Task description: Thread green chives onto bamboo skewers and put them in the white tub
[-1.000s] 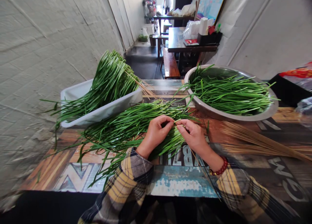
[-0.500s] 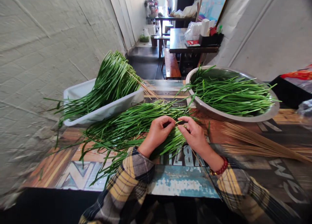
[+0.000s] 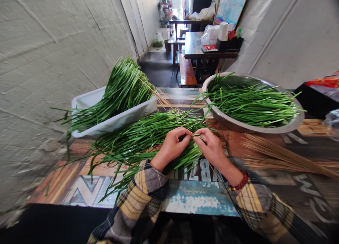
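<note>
In the middle of the table my left hand (image 3: 175,143) and my right hand (image 3: 210,145) meet, fingertips nearly touching. My left thumb and finger pinch the pale end of a garlic chive. A thin bamboo skewer (image 3: 224,187) slants from under my right hand toward the table's front edge; my right fingers are closed on its upper end, by a few chive ends. Below and left of both hands lies a loose heap of garlic chives (image 3: 148,131), their cut ends pointing right. The exact grip at the fingertips is partly hidden.
At left a white tray (image 3: 113,123) holds skewered chives (image 3: 127,83). A metal basin (image 3: 254,129) of loose chives stands at right. Several bamboo skewers (image 3: 283,155) lie right of my right hand. Beyond are a bench (image 3: 187,69), a table (image 3: 194,42) and a wall (image 3: 53,60) at left.
Both hands stay almost in place, the fingertips drawn slightly closer around the chive ends. The whole view has shifted very slightly.
</note>
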Demonstrator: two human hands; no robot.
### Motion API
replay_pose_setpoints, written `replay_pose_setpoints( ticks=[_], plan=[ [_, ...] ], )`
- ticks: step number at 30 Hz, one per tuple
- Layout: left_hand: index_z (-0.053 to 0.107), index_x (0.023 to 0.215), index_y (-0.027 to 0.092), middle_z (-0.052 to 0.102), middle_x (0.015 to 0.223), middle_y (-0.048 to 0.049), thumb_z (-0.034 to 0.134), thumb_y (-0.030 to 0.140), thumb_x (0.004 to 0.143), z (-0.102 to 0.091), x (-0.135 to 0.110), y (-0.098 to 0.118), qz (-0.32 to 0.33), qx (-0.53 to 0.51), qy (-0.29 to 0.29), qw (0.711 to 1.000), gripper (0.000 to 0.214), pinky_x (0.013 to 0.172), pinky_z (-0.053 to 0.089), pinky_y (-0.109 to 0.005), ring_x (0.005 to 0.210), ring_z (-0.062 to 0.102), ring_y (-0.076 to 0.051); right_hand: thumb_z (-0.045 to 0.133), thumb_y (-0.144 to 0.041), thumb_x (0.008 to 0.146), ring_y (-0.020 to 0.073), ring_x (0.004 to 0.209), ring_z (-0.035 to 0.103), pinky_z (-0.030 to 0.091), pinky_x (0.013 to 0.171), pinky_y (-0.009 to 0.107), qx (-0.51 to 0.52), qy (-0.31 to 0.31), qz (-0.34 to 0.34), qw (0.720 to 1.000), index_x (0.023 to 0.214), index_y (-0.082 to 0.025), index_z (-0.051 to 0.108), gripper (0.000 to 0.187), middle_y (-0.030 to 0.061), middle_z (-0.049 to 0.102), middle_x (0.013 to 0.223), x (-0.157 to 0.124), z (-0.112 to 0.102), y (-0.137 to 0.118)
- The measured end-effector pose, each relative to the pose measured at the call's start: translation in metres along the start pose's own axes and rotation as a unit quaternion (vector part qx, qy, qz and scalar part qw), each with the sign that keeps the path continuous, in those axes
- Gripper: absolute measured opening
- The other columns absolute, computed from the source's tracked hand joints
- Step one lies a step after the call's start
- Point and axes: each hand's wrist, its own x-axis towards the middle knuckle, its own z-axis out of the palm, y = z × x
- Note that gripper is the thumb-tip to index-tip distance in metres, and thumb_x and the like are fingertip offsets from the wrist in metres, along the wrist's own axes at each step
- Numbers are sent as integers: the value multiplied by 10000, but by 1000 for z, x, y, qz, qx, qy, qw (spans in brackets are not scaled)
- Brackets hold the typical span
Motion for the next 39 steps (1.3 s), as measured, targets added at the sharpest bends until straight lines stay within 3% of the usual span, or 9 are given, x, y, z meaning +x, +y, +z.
replay_pose_setpoints(
  ticks=[5, 10, 12, 18, 27, 33, 39],
  plan=[
    [693, 766, 148, 674, 803, -39, 502, 74, 797, -4, 1, -4, 19, 0, -22, 1000, 208, 745, 469, -262, 776, 618, -149, 538, -375, 868, 120, 513, 435, 329, 521, 237, -14, 3, -4, 1000, 880, -182, 590, 200, -62, 433, 563, 0, 0, 1],
    [702, 872, 146, 676, 815, -46, 512, 104, 839, -12, 4, -15, -8, 64, 87, 994, 196, 711, 462, -257, 754, 606, -143, 541, -383, 874, 122, 522, 429, 331, 529, 238, -17, 0, -7, 1000, 963, -164, 633, 255, -65, 386, 568, 2, 1, 5],
    [699, 891, 153, 671, 825, -47, 515, 115, 856, -14, 5, -21, 2, 95, 98, 991, 191, 702, 461, -257, 759, 605, -144, 536, -391, 876, 125, 528, 436, 334, 531, 240, -32, -2, -5, 999, 974, -166, 660, 275, -56, 411, 572, 2, 2, 6],
    [701, 942, 172, 660, 965, -76, 541, 115, 856, -12, 4, -29, 51, 227, 38, 972, 190, 838, 475, -332, 918, 595, -195, 533, -400, 876, 129, 542, 449, 355, 536, 238, -50, 5, -19, 999, 891, -168, 690, 281, -32, 472, 577, 2, 3, 8],
    [677, 875, 187, 595, 924, -74, 583, 128, 824, -9, 4, -26, 37, 362, -17, 931, 122, 769, 447, -338, 875, 540, -212, 542, -389, 874, 140, 563, 476, 358, 542, 244, -53, -6, -18, 998, 912, -164, 691, 272, -30, 475, 580, 2, 2, 8],
    [648, 831, 193, 623, 923, -81, 510, 171, 891, -8, 4, -18, 67, 423, -50, 902, 153, 731, 398, -360, 885, 513, -237, 545, -370, 871, 131, 540, 460, 347, 541, 248, -47, -14, -12, 999, 900, -155, 683, 257, -36, 476, 577, 2, 3, 7],
    [667, 852, 194, 641, 869, -71, 515, 201, 905, -8, 4, -20, 76, 396, -26, 915, 162, 718, 382, -346, 850, 521, -226, 540, -380, 875, 127, 538, 452, 339, 535, 244, -42, -6, -15, 999, 895, -157, 677, 263, -38, 471, 574, 1, 3, 7]
  ],
)
